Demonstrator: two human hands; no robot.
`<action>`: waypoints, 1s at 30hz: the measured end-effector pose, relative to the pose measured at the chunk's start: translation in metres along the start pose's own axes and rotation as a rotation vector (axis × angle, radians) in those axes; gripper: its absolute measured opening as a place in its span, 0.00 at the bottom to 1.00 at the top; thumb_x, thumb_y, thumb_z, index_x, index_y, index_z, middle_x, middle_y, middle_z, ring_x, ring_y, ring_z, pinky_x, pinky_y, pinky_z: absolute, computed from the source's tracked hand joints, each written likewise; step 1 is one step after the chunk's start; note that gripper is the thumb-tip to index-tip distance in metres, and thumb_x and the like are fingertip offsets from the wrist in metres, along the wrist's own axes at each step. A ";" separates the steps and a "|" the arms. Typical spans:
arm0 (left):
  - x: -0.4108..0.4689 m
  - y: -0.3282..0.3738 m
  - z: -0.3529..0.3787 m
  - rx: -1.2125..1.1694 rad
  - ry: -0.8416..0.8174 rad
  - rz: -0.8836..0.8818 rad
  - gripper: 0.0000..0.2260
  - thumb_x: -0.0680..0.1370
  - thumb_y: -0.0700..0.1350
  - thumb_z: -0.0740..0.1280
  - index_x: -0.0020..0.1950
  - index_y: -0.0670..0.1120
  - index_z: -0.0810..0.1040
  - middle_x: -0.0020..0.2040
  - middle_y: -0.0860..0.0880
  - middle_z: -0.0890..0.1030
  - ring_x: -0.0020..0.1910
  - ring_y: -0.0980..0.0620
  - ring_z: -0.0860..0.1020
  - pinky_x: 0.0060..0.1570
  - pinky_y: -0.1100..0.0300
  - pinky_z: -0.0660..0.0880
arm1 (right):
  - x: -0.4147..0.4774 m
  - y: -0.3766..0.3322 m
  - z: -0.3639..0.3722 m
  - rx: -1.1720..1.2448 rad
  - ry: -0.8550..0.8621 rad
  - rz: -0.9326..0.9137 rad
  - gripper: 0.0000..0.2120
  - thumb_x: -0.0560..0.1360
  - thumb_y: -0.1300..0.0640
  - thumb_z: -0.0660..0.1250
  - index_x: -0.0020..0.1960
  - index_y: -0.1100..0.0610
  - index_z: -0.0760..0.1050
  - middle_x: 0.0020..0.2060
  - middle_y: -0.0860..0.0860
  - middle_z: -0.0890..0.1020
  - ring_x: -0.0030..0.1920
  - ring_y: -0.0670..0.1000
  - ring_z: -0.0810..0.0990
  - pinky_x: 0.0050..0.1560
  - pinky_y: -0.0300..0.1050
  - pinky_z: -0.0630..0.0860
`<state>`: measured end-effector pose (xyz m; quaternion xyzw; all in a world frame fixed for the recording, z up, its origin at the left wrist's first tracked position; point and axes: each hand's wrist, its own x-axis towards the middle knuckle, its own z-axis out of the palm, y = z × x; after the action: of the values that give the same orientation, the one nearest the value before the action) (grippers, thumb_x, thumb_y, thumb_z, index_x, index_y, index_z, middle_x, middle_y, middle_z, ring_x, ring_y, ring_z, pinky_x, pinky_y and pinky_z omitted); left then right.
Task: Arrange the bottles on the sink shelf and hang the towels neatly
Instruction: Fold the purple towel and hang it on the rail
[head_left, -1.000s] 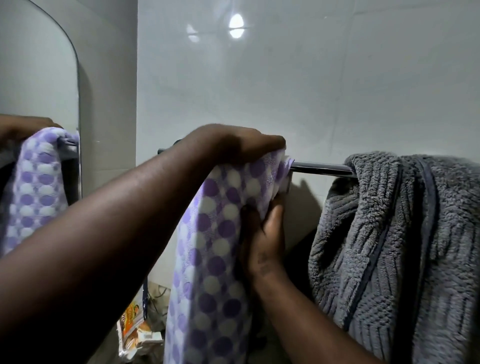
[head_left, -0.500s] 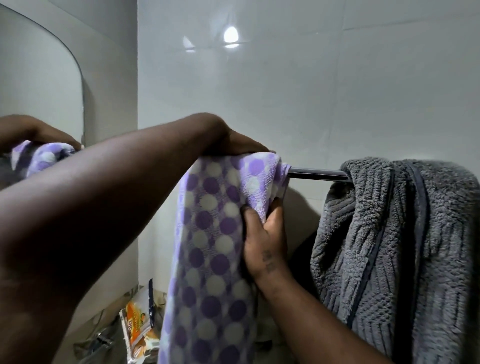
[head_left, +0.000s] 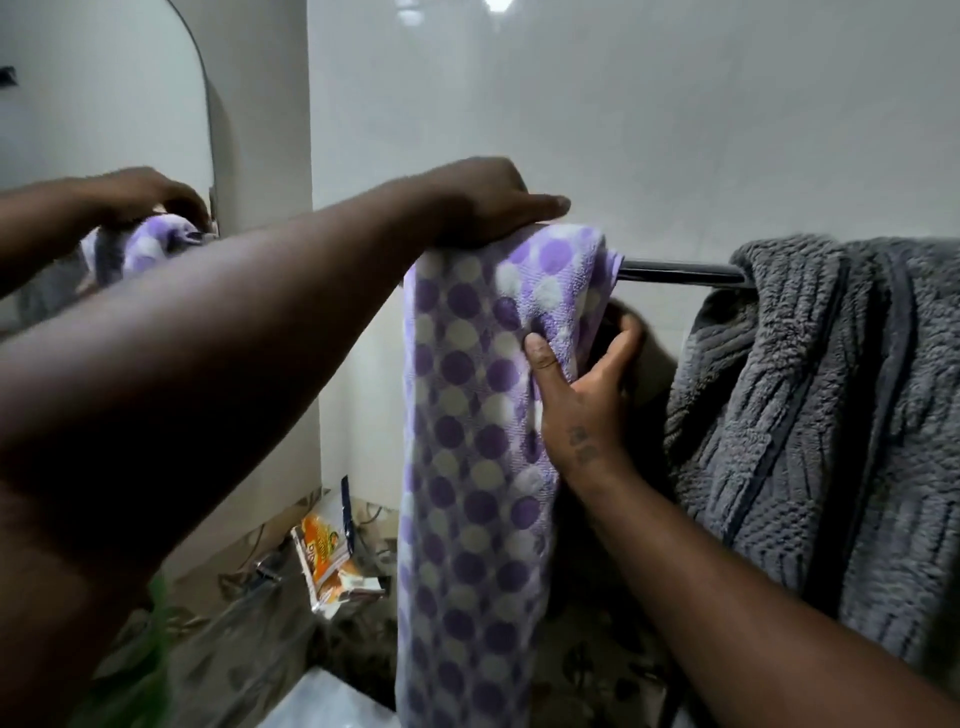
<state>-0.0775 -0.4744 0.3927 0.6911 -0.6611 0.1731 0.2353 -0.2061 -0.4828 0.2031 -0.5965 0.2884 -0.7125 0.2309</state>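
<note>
A purple and white dotted towel (head_left: 467, 415) hangs over the chrome rail (head_left: 680, 273) on the tiled wall. My left hand (head_left: 488, 202) lies on top of the towel at the rail, fingers stretched flat to the right and pressing it down. Just below the rail, my right hand (head_left: 587, 384) pinches the towel's right edge, thumb on the front and fingers behind the cloth. A fluffy grey towel (head_left: 831, 415) hangs bunched and uneven on the right part of the rail. No bottles show.
A mirror (head_left: 104, 104) on the left wall reflects my left hand and the dotted towel. Below, an orange packet (head_left: 324, 556) leans at the wall on a patterned counter. Green leaves (head_left: 145, 649) sit at the lower left.
My left hand went from curling over the towel's top to lying flat on it. My right thumb came round onto the towel's front, and the cloth there is smoother.
</note>
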 end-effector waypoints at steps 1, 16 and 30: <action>-0.006 -0.002 0.004 -0.047 0.171 0.064 0.28 0.80 0.67 0.58 0.47 0.43 0.82 0.47 0.42 0.84 0.48 0.41 0.80 0.47 0.50 0.74 | 0.003 0.002 -0.003 0.004 -0.005 0.001 0.37 0.71 0.44 0.74 0.73 0.51 0.59 0.66 0.54 0.78 0.64 0.53 0.78 0.67 0.55 0.74; -0.164 0.011 0.205 -0.026 0.636 0.180 0.34 0.81 0.63 0.58 0.83 0.47 0.60 0.83 0.36 0.54 0.83 0.35 0.50 0.77 0.33 0.53 | -0.071 0.028 -0.064 -0.219 -0.185 0.110 0.30 0.77 0.53 0.71 0.75 0.51 0.64 0.60 0.47 0.78 0.58 0.46 0.78 0.62 0.47 0.74; -0.195 0.125 0.227 -0.553 0.615 0.418 0.29 0.82 0.57 0.62 0.78 0.42 0.66 0.79 0.43 0.68 0.78 0.46 0.67 0.73 0.43 0.68 | -0.074 0.000 -0.220 -0.506 0.379 0.021 0.50 0.65 0.47 0.80 0.79 0.53 0.59 0.75 0.58 0.68 0.74 0.56 0.67 0.75 0.55 0.63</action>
<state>-0.2306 -0.4401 0.1090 0.3710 -0.7072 0.2309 0.5558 -0.4090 -0.4032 0.1240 -0.4886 0.5006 -0.7142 0.0247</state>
